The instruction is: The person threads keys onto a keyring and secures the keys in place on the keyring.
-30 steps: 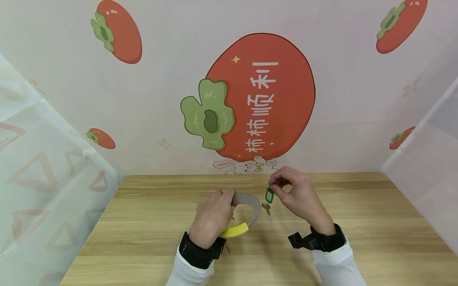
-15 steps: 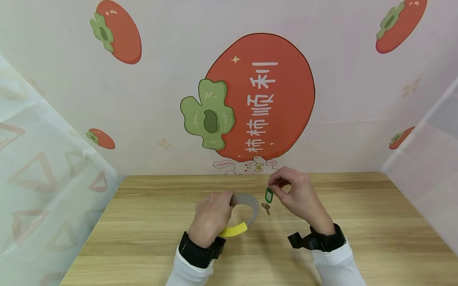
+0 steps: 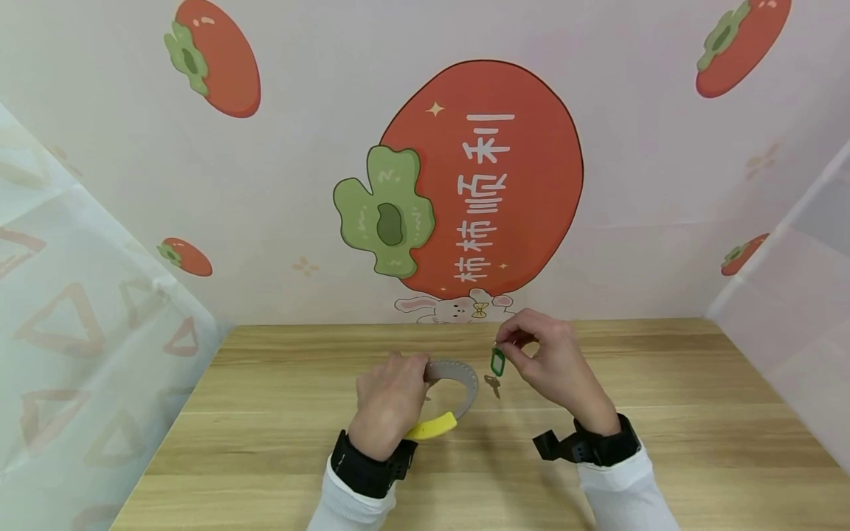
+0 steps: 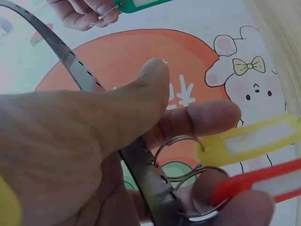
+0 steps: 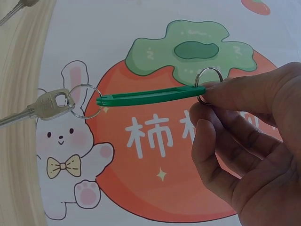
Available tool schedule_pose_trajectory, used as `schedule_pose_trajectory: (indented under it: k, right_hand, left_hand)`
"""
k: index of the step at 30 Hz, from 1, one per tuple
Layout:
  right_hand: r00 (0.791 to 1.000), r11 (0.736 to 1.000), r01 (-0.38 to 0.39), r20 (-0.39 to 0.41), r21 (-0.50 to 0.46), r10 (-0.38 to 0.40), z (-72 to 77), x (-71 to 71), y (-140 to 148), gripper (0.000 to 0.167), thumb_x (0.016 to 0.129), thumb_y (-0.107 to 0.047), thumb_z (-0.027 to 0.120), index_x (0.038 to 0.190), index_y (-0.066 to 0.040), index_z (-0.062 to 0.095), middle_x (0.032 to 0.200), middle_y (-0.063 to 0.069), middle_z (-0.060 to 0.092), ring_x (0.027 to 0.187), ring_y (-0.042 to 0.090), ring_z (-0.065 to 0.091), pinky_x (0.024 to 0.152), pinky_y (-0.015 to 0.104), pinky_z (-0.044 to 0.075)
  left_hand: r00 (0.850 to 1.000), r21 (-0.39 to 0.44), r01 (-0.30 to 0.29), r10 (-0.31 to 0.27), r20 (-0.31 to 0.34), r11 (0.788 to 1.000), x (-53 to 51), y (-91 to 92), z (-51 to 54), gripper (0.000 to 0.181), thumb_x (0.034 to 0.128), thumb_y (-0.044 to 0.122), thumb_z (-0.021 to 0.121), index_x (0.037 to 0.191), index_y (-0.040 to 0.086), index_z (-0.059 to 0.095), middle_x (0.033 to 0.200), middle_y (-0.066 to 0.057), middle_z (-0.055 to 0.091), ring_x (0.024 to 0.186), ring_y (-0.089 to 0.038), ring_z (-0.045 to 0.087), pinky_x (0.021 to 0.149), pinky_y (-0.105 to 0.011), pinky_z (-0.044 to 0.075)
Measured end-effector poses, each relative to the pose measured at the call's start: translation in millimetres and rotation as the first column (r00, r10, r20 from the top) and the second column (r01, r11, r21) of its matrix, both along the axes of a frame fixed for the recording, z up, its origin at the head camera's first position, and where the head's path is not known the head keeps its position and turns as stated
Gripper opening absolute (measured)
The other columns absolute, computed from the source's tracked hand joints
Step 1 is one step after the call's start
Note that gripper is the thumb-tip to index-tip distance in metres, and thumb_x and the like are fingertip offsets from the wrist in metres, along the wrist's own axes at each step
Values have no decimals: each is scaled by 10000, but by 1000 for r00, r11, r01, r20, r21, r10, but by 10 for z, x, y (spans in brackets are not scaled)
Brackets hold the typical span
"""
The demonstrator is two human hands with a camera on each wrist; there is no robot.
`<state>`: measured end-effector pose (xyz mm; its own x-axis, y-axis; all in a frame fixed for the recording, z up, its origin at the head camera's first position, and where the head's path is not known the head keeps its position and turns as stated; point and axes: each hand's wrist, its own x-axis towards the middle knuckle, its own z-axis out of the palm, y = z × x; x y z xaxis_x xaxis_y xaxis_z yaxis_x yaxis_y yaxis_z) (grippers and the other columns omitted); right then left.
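Backdrop point(image 3: 279, 162) is pale, printed with a large red persimmon point(image 3: 538, 184) and a rabbit point(image 3: 454, 310); in front of it we record a wood-grain tabletop point(image 3: 265, 442). For bearings we take the head view, noon at top, centred on the loop of a curved grey perforated strip point(image 3: 454, 370); its yellow end point(image 3: 433, 426) sits at about 7 o'clock. The hands are apart; the left hand point(image 3: 390, 404), at 9 o'clock, grips the strip; the right hand point(image 3: 551, 363), between 2 and 3 o'clock, pinches the ring of a green tag point(image 5: 150, 96) between thumb and forefinger. We place the green tag at about 2 o'clock, just beside the strip; a key point(image 5: 51, 104) hangs from its second ring. In the left wrist view, a yellow tag point(image 4: 251, 140) and a red tag point(image 4: 263, 184) lie towards 4 o'clock of the left thumb, their rings by the strip; we cannot tell whether these pass round it. Each wrist wears a black band point(image 3: 365, 470).
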<state>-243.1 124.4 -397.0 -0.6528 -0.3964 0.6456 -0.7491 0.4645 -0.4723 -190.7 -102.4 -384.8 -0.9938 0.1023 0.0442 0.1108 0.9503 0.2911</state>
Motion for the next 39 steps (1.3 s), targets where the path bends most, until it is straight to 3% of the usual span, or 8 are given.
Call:
schedule_pose_trajectory:
  k: [12,19,24,31,39]
  right_hand:
    - [1000,1000,-2,4,7,2,17,-4,-12,248,780,114,797,895,-86,706,862,18,689,752,91,650,663,316,578]
    - [1000,1000,12,21,8,-12,14,3,-12,238,781,102,808,902,-79,712,870,-23,683,756,86,647,674,306,581]
    - [1000,1000,16,19,9,-16,17,7,-7,247,781,107,805,898,-87,708,873,-24,683,759,89,647,678,298,578]
    - [1000,1000,12,21,8,-12,16,6,-5,238,786,109,799,899,-80,709,874,-8,687,760,95,647,679,296,578]
    - [1000,1000,12,23,12,-13,11,2,-11,234,780,116,800,902,-63,710,875,-10,685,764,101,652,679,307,582]
  left_hand:
    - [999,42,49,-50,21,998,-47,-60,-3,136,939,219,735,834,176,660,768,-6,532,652,-176,516,514,-352,427]
    - [999,186,47,-46,-7,981,-111,-110,-27,220,870,330,800,783,156,695,711,8,519,666,-167,484,529,-325,405]
    - [997,232,78,-73,-28,970,-135,-121,-25,156,880,252,798,844,125,716,680,39,578,606,-136,505,502,-298,394]
    - [992,235,122,-116,-42,964,-123,-130,-36,123,936,154,734,862,89,662,761,-5,599,650,-170,521,522,-284,391]
    - [992,249,125,-113,-60,961,-141,-145,-45,145,931,148,738,811,102,669,714,14,560,613,-155,491,513,-271,370]
